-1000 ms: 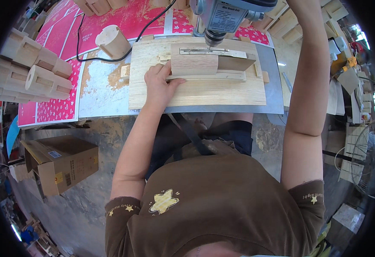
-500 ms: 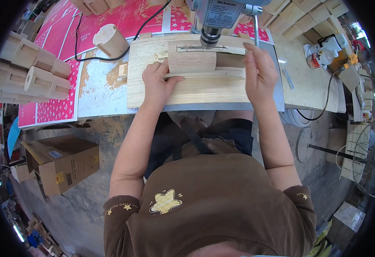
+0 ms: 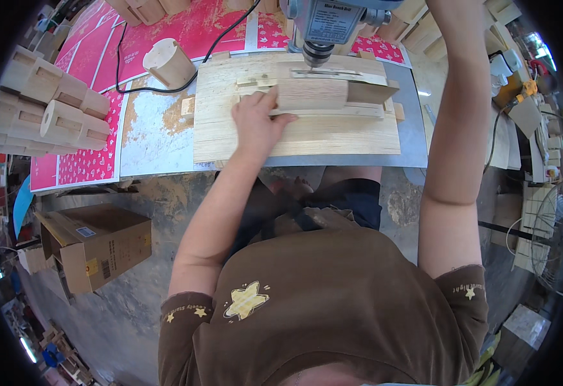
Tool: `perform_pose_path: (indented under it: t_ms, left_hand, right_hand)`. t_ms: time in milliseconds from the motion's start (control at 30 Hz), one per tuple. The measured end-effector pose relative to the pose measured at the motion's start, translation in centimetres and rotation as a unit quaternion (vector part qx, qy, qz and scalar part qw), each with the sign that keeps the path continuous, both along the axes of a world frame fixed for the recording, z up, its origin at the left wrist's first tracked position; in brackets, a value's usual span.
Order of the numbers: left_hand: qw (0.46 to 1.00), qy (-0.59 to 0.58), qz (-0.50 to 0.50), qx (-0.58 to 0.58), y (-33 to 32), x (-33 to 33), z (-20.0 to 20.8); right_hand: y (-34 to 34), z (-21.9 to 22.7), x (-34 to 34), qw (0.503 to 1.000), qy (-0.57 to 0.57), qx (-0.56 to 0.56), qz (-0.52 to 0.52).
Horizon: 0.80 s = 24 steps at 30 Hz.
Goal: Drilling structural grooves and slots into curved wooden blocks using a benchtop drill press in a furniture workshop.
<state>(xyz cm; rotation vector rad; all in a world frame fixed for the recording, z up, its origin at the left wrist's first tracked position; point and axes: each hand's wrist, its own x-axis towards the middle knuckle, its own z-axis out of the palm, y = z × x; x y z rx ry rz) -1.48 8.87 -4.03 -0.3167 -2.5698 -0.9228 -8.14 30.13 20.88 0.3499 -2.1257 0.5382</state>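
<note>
A pale wooden block (image 3: 313, 94) with a rounded face lies in a wooden jig under a bench drill (image 3: 333, 26). My left hand (image 3: 255, 119) grips the block's left end, thumb along the near side and fingers over the far side. Above the block hangs the drill chuck (image 3: 318, 53), its thin bit close over a slotted strip (image 3: 326, 74) along the far edge. The jig rests on a flat wooden board (image 3: 230, 138). My right forearm (image 3: 458, 83) stretches up past the drill's right side, and its hand is beyond the upper edge of the picture.
A cut wooden cylinder (image 3: 167, 64) stands at the left by a black cable (image 3: 122, 58). Stacked wooden pieces (image 3: 69, 122) fill the table's far left. Below them an open cardboard box (image 3: 101, 248) sits on the floor. A fan (image 3: 542, 238) stands at the right.
My left hand and the block have shifted right along the board. My right hand has left the drill lever's side and gone up out of view. The drill bit now shows over the strip.
</note>
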Motion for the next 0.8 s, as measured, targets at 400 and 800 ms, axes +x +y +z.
perform_pose_path:
  t_ms: [400,800]
  left_hand:
    - [0.998,-0.039,-0.021,0.055,1.1,0.0,0.1]
    - [0.998,-0.025,-0.022,0.048,1.2,-0.2,-0.3]
  right_hand:
    - [1.0,-3.3,6.5,0.991,-0.098,-0.082,0.049]
    - [0.1,-17.3,5.9,0.978,0.063,-0.121,0.156]
